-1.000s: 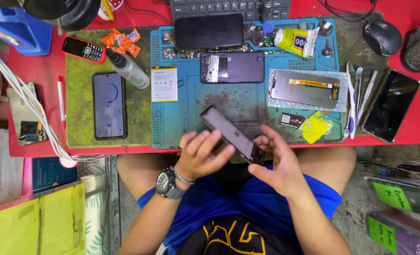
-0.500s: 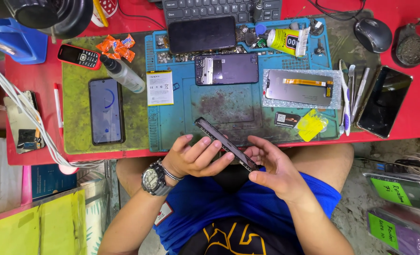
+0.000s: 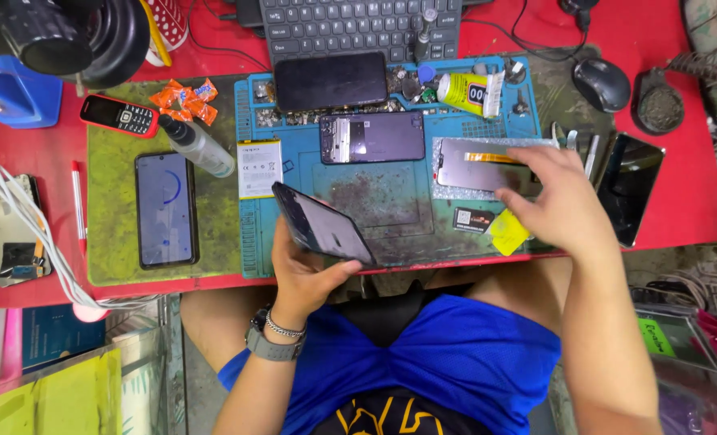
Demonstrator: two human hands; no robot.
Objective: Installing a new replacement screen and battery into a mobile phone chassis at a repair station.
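Your left hand (image 3: 306, 270) held a dark phone (image 3: 322, 225) in a closed grip, fingers under its lower end and thumb along the side, so that it stood tilted off the front edge of the blue mat (image 3: 390, 173) with its flat face turned up toward you. Held that way, the phone stayed clear of the clutter and left the mat's worn middle free.

Your right hand (image 3: 564, 205) lay over the right part of the blue mat, fingers spread and flat, grasping nothing that I could see. It rested on the near edge of the grey screen panel (image 3: 475, 165) in its silvery wrap, just beside the yellow cloth (image 3: 507, 234). The panel lay flat with its orange ribbon upward, presumably to keep the ribbon from being crushed.

Behind the blue mat's centre sat an opened purple phone back (image 3: 372, 137), and left of that a white battery (image 3: 259, 167). A glue tube (image 3: 467, 93) lay at the mat's far right corner, within easy reach. Left of the mat, on the green pad (image 3: 108, 242) on the red tabletop (image 3: 20, 153), another phone (image 3: 165, 208) lay face up.
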